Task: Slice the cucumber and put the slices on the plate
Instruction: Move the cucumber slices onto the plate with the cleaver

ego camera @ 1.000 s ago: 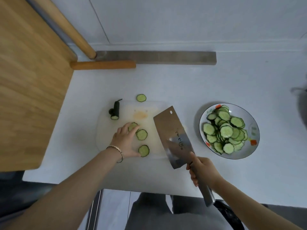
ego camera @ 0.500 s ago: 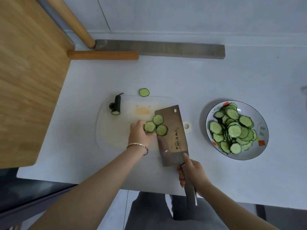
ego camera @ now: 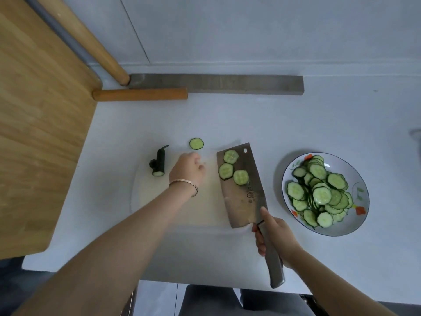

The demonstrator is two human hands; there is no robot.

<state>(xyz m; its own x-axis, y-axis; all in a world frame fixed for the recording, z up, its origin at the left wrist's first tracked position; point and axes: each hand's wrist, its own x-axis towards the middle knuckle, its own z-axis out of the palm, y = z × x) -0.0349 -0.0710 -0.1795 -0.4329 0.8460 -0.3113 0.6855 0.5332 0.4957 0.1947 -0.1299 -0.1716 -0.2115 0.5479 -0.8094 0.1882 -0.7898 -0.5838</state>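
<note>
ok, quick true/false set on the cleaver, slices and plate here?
1. Three slices lie on the cleaver blade. True.
2. The right hand grips the cleaver handle. True.
3. The plate is empty. False: it holds a heap of slices.
4. The left hand holds the stub. False: it holds nothing, and the stub lies apart from it on the board.
5. A stray slice lies at the board's far edge. True.

R hand grips cleaver, 3 slices on blade; plate right.
</note>
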